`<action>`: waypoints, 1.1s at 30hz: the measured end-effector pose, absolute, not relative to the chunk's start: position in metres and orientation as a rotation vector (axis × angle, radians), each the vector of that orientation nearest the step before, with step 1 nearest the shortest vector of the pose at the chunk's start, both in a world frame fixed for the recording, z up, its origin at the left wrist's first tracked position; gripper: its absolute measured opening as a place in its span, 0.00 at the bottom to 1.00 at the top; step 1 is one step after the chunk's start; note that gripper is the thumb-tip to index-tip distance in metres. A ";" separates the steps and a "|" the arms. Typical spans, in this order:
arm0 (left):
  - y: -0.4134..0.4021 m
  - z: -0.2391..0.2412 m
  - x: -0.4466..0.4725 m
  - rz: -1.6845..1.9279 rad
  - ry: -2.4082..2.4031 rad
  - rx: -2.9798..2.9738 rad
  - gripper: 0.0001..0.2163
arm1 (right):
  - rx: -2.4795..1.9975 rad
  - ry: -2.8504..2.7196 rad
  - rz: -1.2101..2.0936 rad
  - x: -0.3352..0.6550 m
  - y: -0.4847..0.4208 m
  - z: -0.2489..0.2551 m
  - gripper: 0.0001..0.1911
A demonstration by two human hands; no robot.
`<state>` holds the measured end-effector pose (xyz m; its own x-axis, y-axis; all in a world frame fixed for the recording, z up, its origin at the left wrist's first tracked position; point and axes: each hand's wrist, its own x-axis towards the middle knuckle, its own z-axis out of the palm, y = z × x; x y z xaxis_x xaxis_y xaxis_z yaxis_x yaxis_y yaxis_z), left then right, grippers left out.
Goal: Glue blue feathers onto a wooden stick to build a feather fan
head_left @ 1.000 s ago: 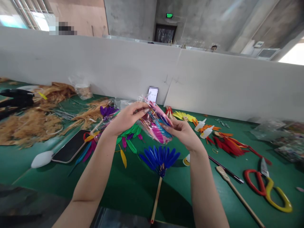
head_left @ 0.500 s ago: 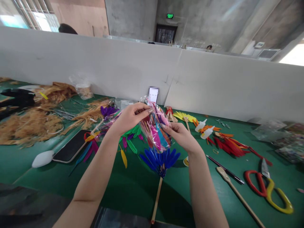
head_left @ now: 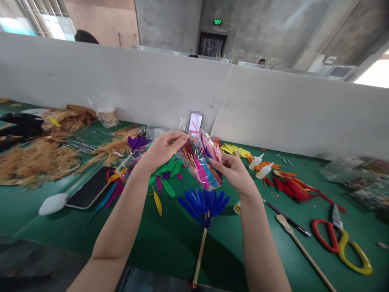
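Observation:
Both hands hold a clear plastic bag of mixed coloured feathers point(head_left: 202, 164) above the green table point(head_left: 170, 239). My left hand point(head_left: 162, 149) pinches the bag's top edge. My right hand point(head_left: 231, 170) grips the bag's right side, fingers curled on the plastic. Under the bag lies a fan of blue feathers on a wooden stick point(head_left: 204, 205). Loose green, purple and yellow feathers point(head_left: 165, 178) lie just left of it.
A black phone point(head_left: 86, 190) and a white spoon point(head_left: 52, 202) lie at left, beside heaps of tan fibre point(head_left: 36, 160). Red and orange feathers point(head_left: 288, 184), small glue bottles point(head_left: 259, 165), red-and-yellow scissors point(head_left: 342, 239) and a wooden stick point(head_left: 304, 251) lie at right. A white partition point(head_left: 273, 109) backs the table.
The bag has been turned and lifted slightly between the hands; the right hand moved up along its side. Everything on the table stays put.

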<state>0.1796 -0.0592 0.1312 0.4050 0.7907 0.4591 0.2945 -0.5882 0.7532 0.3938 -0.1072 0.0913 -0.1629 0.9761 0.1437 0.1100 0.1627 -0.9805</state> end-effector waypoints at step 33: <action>-0.057 0.130 0.167 0.822 0.846 2.394 0.11 | -1.306 -1.798 0.751 0.397 -0.121 0.103 0.23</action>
